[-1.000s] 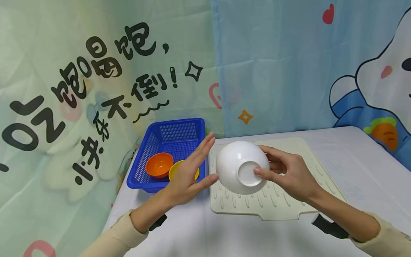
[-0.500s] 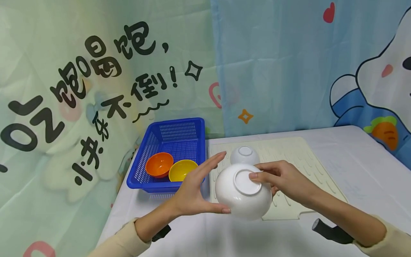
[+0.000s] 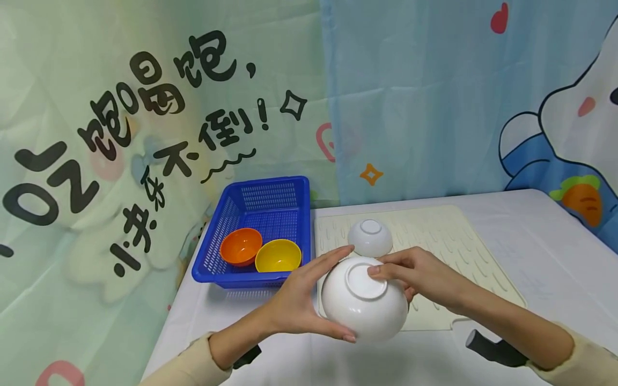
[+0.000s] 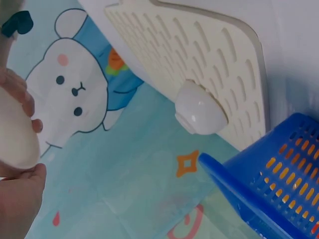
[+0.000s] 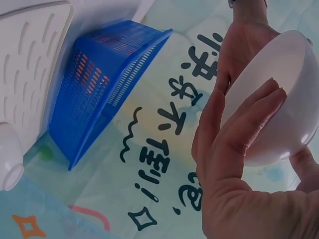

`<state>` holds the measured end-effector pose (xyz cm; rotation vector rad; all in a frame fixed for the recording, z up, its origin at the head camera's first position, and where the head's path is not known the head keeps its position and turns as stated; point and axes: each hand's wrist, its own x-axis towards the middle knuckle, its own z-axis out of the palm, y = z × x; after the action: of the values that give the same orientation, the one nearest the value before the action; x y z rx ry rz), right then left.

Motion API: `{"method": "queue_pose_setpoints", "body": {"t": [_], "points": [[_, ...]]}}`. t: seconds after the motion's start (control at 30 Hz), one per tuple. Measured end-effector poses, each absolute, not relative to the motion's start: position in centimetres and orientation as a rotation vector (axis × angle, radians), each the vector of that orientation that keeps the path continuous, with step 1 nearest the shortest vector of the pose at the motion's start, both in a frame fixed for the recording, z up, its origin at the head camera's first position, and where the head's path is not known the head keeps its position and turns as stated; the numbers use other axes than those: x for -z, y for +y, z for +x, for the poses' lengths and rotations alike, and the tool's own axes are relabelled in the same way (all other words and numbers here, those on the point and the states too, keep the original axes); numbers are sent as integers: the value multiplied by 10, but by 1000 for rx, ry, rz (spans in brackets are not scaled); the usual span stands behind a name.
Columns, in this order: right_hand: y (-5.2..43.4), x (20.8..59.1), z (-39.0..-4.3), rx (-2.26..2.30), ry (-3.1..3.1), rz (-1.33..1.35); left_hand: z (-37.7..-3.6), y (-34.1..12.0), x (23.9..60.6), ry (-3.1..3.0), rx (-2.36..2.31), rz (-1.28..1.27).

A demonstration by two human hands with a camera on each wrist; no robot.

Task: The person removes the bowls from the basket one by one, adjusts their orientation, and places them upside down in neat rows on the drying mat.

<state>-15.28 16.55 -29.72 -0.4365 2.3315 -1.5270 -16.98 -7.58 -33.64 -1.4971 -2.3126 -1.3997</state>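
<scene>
White and glossy, a large bowl (image 3: 365, 308) is held up in front of the person, above the near edge of a cream ridged mat (image 3: 463, 273); its foot ring faces the head camera and its mouth is turned away; the right hand (image 3: 429, 281) pinches it firmly, thumb on the foot ring, other fingers reaching inside the hollow, as the right wrist view shows; the left hand (image 3: 299, 305) is spread wide, fingers nearly straight along the upper side and thumb along the lower, touching the bowl; whether it bears any weight I cannot tell.

Behind them a small white bowl (image 3: 370, 238) sits upside down on the mat, over a white tablecloth (image 3: 526, 252); to the left a blue basket (image 3: 232, 279) contains an orange bowl (image 3: 241, 247) and a yellow bowl (image 3: 278, 256), side by side with their hollows up.

Black Chinese lettering (image 3: 223, 129) runs in two slanting lines across the green part of the backdrop (image 3: 415, 80); the upper seems to read 吃饱喝饱 with a comma, the lower 快乐不倒 with an exclamation mark; a wavy stroke and a four-pointed star outline accompany it; on the blue part are an orange star (image 3: 371, 175), a red heart (image 3: 499, 18) and a cartoon rabbit (image 3: 574, 134) with a carrot (image 3: 582, 208).
</scene>
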Motion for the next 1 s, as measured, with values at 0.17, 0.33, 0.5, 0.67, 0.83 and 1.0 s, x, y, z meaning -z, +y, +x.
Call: {"method": "queue_pose_setpoints", "body": {"t": [0.17,0.33,0.5,0.67,0.83,1.0], "points": [[167,298,-153,1514,2317,-432,-168,-74,338,-2339,1400,-1503],[169,299,-154,1511,2304,-424,-170,-71,340,-2296,1382,-1504],[170,300,-154,1507,2303,-396,-171,-69,341,-2273,1365,-1498],[171,300,-154,1496,2307,-354,-171,-68,342,-2300,1365,-1470],[172,299,-152,1503,2322,-347,-172,-65,343,-2284,1378,-1451],[171,300,-146,1468,2500,-365,-175,-64,343,-2255,1410,-1413]]}}
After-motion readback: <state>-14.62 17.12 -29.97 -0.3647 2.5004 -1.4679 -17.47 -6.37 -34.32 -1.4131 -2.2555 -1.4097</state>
